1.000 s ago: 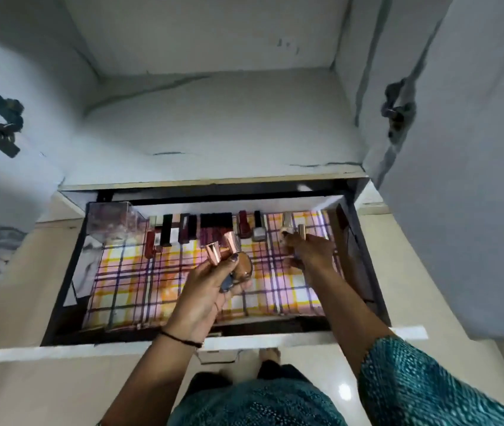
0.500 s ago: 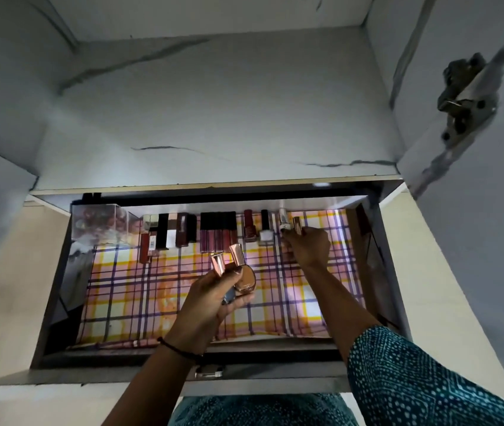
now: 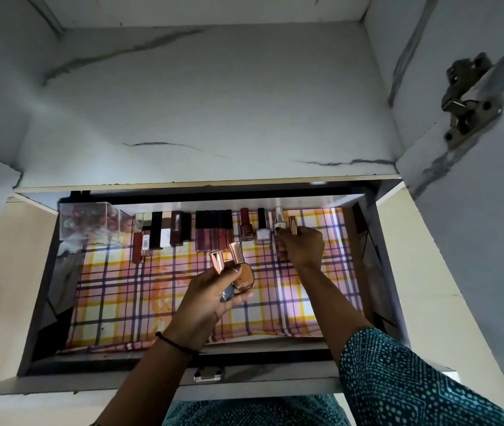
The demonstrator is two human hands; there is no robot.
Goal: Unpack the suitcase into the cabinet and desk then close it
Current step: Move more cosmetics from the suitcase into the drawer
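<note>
An open cabinet drawer [image 3: 45, 272] lined with plaid paper [image 3: 140, 290] sits below a marbled shelf. Along its back wall stands a row of lipsticks and nail polish bottles [image 3: 213, 230]. My left hand [image 3: 210, 299] hovers over the drawer's middle, shut on a few nail polish bottles [image 3: 240, 269] with rose-gold caps. My right hand [image 3: 301, 247] reaches to the row's right end, holding a rose-gold capped bottle [image 3: 293, 225] beside a silver-capped one [image 3: 279, 221]. The suitcase is out of view.
A clear acrylic box [image 3: 91, 222] fills the drawer's back left corner. A cabinet door with a metal hinge [image 3: 465, 103] stands open at the right. The drawer's metal handle [image 3: 209, 375] is at the front edge.
The view has tilted down and moved closer to the drawer. My right hand has reached further back to the row's right end. My left hand keeps its bottles.
</note>
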